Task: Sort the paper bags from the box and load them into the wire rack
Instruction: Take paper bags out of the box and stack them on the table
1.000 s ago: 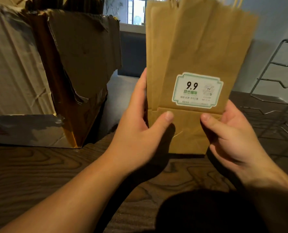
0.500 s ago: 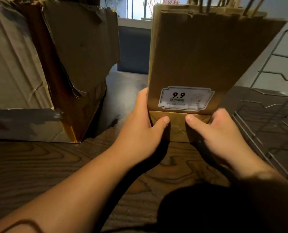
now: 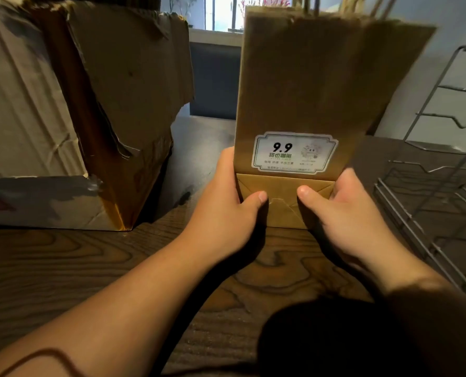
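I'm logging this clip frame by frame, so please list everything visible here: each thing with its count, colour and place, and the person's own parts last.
paper bags: a flat bunch, exact count unclear, brown, standing upright on the table at centre, handles at the top
sticker: one, white with green print and "9.9", low on the front bag
cardboard box: one, brown, torn and taped, on the table at left
wire rack: one, grey metal, at right on the table
table: one, dark wood grain, beneath everything
window: one, bright, behind at top centre
left hand: one, grips the bags' lower left edge
right hand: one, grips the bags' lower right edge
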